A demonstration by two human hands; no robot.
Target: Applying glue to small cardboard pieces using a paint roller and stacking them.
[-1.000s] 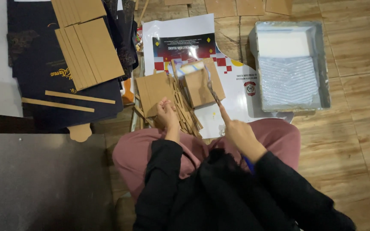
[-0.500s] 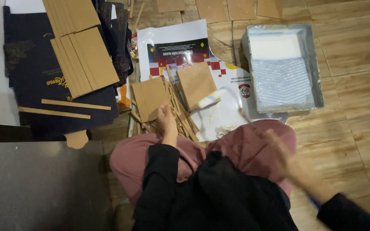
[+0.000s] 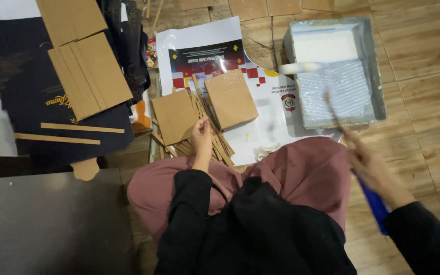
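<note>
The right hand (image 3: 370, 168) is curled shut around a thin brush (image 3: 338, 119). The hand is blurry, so I cannot tell just how the fingers sit on the handle, but the brush sticks up out of the fist and leans over the near edge of the grey tray (image 3: 375, 66). The tray holds white glue, thick at the far end and thin over the ribbed part near the brush.

The left hand (image 3: 201, 137) lies flat, fingers loosely closed, pressing on a pile of thin cardboard strips (image 3: 215, 145). A brown cardboard square (image 3: 230, 99) sits just beside that hand on a shiny printed poster (image 3: 215, 56). Another cardboard piece (image 3: 174, 117) lies to its left.

To do this well, I think the brush should dip only a little, then wipe on the ribs so no big drop hangs. Carry it low and slow over the poster, not over the pink lap (image 3: 291, 173). The left hand should press down on the cardboard so it cannot slide while glue goes on. Spread thin, right out to the edges.
</note>
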